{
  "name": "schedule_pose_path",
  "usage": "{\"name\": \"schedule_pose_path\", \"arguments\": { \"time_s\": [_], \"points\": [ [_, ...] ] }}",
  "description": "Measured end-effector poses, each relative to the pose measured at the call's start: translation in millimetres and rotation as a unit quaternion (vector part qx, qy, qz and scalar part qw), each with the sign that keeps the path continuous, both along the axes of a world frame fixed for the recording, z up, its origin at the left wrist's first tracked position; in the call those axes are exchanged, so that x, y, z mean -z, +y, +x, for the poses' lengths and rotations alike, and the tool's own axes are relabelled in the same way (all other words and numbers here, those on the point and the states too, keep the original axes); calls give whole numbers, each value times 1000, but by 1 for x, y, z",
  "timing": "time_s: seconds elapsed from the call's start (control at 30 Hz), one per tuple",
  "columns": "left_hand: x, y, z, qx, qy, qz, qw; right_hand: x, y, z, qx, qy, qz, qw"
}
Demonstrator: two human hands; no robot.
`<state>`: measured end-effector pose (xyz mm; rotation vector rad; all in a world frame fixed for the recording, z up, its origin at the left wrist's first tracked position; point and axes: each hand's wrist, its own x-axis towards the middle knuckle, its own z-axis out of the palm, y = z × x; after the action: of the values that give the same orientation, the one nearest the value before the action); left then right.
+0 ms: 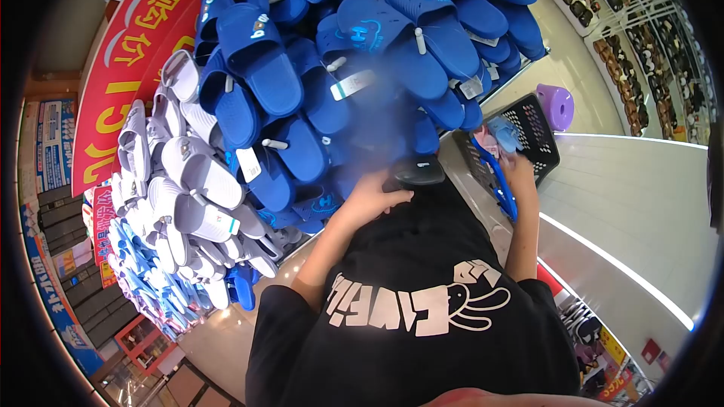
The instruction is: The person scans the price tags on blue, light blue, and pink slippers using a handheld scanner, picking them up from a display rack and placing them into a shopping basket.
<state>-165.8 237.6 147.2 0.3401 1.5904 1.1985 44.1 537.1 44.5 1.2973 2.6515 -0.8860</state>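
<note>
In front of my black shirt, my left hand [368, 200] is closed on a glossy, dark, rounded object [419, 172] with a small white mark. Its exact kind is not clear. My right hand [518, 172] reaches into a black perforated basket [537, 130], its fingers curled by pale blue slippers [504, 134] and a pink item [483, 140]. What those fingers grip, if anything, is hidden. The basket's blue handle [504, 187] lies beside this hand. Blue slide slippers [264, 68] with white tags hang densely just beyond my left hand.
Pale lilac slides [197, 215] hang left of the blue ones, near a red price sign [143, 38]. A purple stool [556, 108] stands behind the basket. Shelves of dark shoes [622, 68] line the far right. A smear blurs the centre of the view.
</note>
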Motion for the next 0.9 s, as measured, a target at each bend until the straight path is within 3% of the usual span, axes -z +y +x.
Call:
{"name": "schedule_pose_path", "arguments": {
  "time_s": [0.07, 0.13, 0.2, 0.43, 0.53, 0.63, 0.8, 0.87, 0.9],
  "points": [
    [5, 11, -5, -13, 35, -16, 999, -58, 4, -71, -61, 165, 42, 983],
    [8, 20, -11, -23, 29, -33, 999, -98, 8, -137, -83, 254, 47, 963],
    [3, 31, -18, -48, 35, -46, 997, -124, 13, -190, -167, 266, 67, 947],
    [-7, 44, -7, -254, 86, -89, 959, -95, 8, -287, -295, 225, 156, 915],
    [1, 41, 8, -334, 27, -108, 936, -87, 14, -305, -310, 239, 191, 900],
    [2, 44, 17, -363, 28, -105, 925, -76, 20, -318, -389, 205, 229, 868],
    [-6, 58, 15, -360, 57, -101, 926, -59, 26, -322, -390, 245, 235, 856],
    [-7, 65, 11, -358, 71, -82, 927, -67, 31, -318, -390, 275, 149, 866],
    [-8, 65, 9, -362, 75, -79, 926, -74, 36, -316, -385, 279, 160, 865]
  ]
}}
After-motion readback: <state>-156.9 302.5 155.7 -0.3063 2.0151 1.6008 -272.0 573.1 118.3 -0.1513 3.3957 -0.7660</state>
